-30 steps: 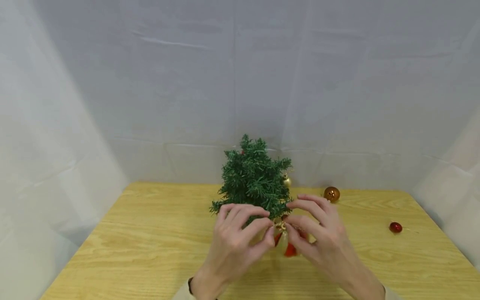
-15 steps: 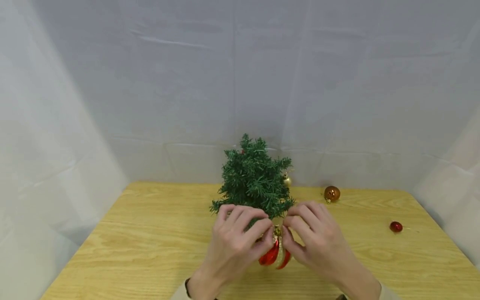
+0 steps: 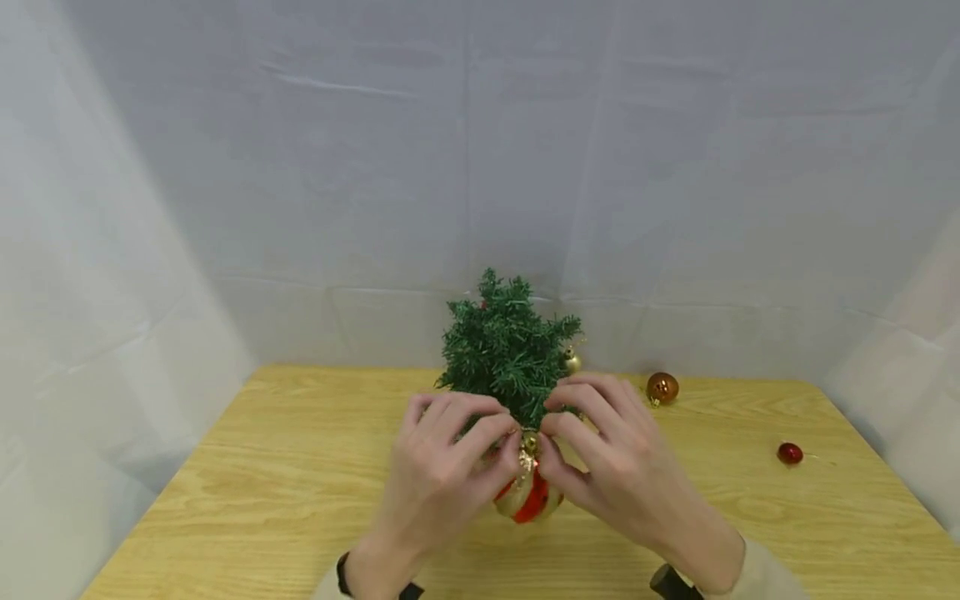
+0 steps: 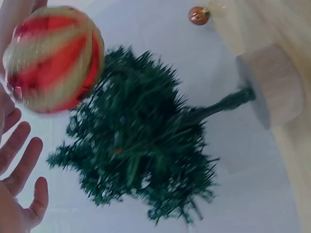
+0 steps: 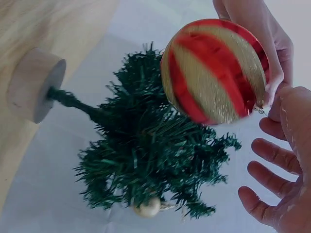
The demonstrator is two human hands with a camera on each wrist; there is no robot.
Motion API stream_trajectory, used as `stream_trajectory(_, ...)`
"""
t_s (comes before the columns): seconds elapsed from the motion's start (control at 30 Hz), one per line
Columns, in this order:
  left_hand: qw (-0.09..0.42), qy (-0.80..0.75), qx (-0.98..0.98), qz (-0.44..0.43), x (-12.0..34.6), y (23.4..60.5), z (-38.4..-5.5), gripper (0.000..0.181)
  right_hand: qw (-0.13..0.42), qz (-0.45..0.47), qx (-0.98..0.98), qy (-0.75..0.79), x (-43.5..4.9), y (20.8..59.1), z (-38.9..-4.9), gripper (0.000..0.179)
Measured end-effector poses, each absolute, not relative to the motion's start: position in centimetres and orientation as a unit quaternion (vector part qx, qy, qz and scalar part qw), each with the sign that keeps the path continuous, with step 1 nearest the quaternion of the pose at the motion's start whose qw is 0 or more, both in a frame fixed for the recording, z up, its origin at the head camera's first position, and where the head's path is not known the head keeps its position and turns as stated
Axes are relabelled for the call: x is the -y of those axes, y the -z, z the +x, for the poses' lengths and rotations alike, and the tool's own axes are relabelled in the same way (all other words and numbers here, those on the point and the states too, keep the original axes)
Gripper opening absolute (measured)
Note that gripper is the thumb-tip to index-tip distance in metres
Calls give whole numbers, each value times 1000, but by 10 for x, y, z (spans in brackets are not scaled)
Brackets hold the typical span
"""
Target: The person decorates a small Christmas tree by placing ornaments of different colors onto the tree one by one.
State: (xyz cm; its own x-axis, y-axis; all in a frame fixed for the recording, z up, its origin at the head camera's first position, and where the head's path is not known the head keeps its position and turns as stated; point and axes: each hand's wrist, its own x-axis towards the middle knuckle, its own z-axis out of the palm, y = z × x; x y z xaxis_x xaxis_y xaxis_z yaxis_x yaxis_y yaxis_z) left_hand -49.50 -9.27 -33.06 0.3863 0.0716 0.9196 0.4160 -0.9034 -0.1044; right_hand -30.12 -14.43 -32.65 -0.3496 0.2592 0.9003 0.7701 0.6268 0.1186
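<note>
A large red-and-gold striped Christmas bauble (image 3: 534, 497) hangs between the two hands, in front of a small artificial Christmas tree (image 3: 501, 354). My left hand (image 3: 448, 462) pinches the thin loop at the bauble's cap with thumb and forefinger. From the other side my right hand (image 3: 617, 446) pinches that loop too, its other fingers loosely bent. In the right wrist view the striped bauble (image 5: 214, 73) hangs close to the fingertips by its gold cap. The left wrist view shows the same bauble (image 4: 56, 63) blurred, hiding part of the left hand's fingers.
A small gold bauble (image 3: 572, 361) hangs on the tree's right side. A copper bauble (image 3: 663, 388) lies at the table's back edge, and a small red bauble (image 3: 790, 453) lies farther right. The tree stands on a round wooden base (image 5: 31, 90). White cloth surrounds the table (image 3: 285, 467).
Both hands have shifted left with the striped bauble, now in front of the tree. The bauble has turned and come into fuller view. The other baubles have stayed put.
</note>
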Motion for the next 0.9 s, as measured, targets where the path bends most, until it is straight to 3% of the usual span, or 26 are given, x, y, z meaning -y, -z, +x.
stream_trajectory(0.33,144,525,166,-822,82,310,-509,25,435,-343,793,255,131,309,-310,26)
stream_trajectory(0.57,146,515,173,-827,74,301,-513,22,442,-351,786,253,119,303,-312,24)
stream_trajectory(0.9,133,505,192,-831,61,284,-512,10,462,-355,779,232,104,292,-315,9)
